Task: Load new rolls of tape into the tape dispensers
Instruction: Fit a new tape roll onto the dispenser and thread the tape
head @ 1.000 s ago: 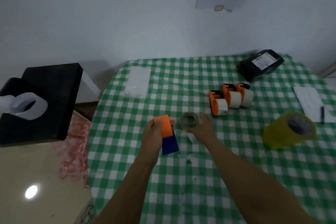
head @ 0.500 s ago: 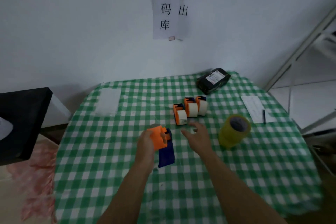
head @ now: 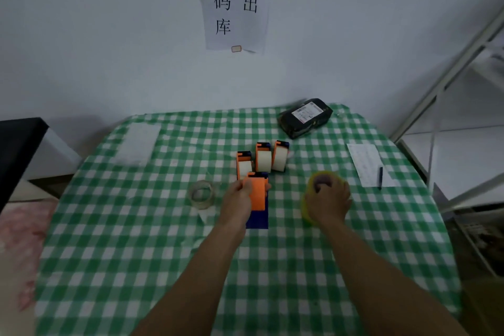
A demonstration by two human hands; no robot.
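Checked tablecloth (head: pixel 163 226), 3 loaded dispensers (head: pixel 263 161) w/ tape.
L hand (head: pixel 236 203) grips orange dispenser (head: pixel 256 195); R hand (head: pixel 328 203) fingers curled into yellow roll (head: pixel 305 206) core.

The tablecloth (head: pixel 163 254) is checked green and white. The held dispenser (head: pixel 256 194) is orange over dark blue; three dispensers (head: pixel 262 147) mid-table are orange with cream rolls (head: pixel 264 163). The tape stack (head: pixel 305 206) is yellow-green, the parcel (head: pixel 293 124) at the far edge black with a white label (head: pixel 306 112).

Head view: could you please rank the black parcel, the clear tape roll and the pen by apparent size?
1. black parcel
2. clear tape roll
3. pen
The parcel lies farthest yet looks largest, so nearness changes nothing.
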